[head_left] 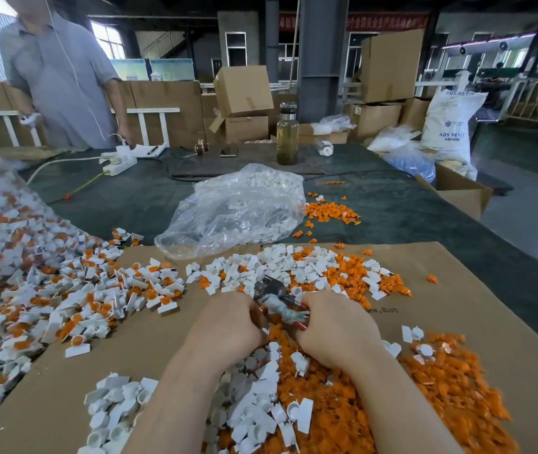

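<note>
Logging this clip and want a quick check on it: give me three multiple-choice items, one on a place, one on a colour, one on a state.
1. Where does the clear plastic bag lie?
A. beyond the cardboard sheet, on the dark table cover
B. on the floor
C. inside a box

2. What colours are the small plastic parts?
A. blue and white
B. orange and white
C. green and black

3. What is the right hand doing?
A. lying flat and open
B. gripping the metal tool
C. holding the bottle

Answers:
1 A: the bag sits past the sheet's far edge.
2 B: the piles show only these two colours.
3 B: its fingers curl round the tool's handle.
</note>
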